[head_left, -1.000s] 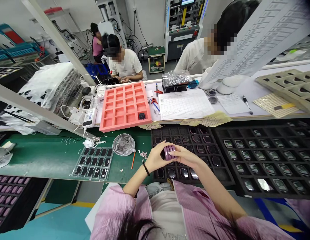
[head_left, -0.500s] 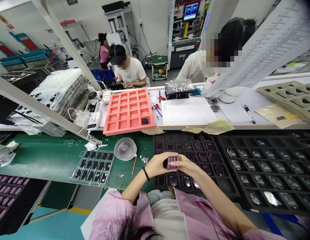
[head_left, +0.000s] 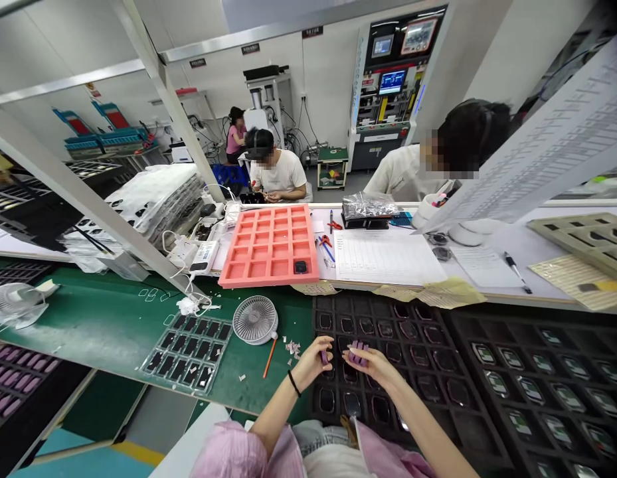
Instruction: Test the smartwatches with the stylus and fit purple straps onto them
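Observation:
Above the near black tray (head_left: 480,425), my two hands are a short way apart. My left hand (head_left: 315,358) pinches one small purple piece (head_left: 324,357) between thumb and fingers. Several purple pieces (head_left: 358,353), side by side in a short stack, are held in the fingers of my right hand (head_left: 372,365). Dark framed parts (head_left: 406,328) lie in the compartments of the tray under and beyond my hands. To the left of my left hand are small pale scraps (head_left: 292,348) and an orange stick (head_left: 269,358) on the green table.
A round fan (head_left: 255,320) and a clear tray of black pieces (head_left: 188,352) lie left. Behind are a pink tray (head_left: 271,244) and paper sheets (head_left: 388,257) on a raised shelf. Another black tray (head_left: 534,352) is right. People sit across the shelf.
My hands were together around the purple stack; they have moved apart, one piece now in the left and the others in the right. The camera view has tilted up.

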`<action>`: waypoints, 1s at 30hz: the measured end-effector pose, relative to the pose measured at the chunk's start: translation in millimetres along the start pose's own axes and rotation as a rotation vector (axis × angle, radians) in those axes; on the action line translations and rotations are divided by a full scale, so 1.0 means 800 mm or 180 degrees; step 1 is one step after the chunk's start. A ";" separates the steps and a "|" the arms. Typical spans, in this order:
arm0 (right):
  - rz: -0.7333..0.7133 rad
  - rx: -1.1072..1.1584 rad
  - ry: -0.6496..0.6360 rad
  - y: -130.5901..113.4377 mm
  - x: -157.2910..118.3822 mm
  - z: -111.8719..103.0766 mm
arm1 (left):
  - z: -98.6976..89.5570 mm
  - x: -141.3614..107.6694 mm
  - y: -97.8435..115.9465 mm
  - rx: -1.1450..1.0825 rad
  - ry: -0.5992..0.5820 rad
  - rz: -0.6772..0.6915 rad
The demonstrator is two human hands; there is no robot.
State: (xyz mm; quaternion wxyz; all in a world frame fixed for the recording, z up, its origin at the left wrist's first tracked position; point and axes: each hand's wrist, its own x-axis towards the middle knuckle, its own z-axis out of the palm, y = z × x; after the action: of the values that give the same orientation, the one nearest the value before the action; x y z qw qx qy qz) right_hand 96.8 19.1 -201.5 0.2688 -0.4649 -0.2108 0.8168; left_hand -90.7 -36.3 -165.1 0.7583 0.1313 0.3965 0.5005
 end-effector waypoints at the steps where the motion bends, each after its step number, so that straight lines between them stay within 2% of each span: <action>1: 0.0035 -0.0006 0.0035 0.007 0.006 -0.005 | -0.004 0.005 -0.007 -0.0047 -0.0011 -0.0020; 6: 0.0186 -0.0044 0.0214 0.031 0.026 -0.022 | -0.025 0.030 -0.039 -0.0073 -0.0128 -0.0142; 12: 0.0174 0.0037 0.0174 0.040 0.036 -0.033 | -0.046 0.051 -0.065 -0.0274 -0.0080 -0.0176; 25: 0.0140 0.0023 0.0121 0.043 0.039 -0.038 | -0.041 0.044 -0.063 -0.0025 0.0270 0.0066; 30: 0.0137 0.0020 0.0148 0.045 0.039 -0.039 | -0.037 0.040 -0.063 0.0071 0.0299 0.0247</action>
State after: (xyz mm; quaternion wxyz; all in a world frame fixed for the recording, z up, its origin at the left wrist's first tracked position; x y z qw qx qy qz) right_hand 102.0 14.6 -258.1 0.2575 -0.4874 -0.1919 0.8120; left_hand -73.6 -38.2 -229.8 0.7174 0.1314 0.4318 0.5307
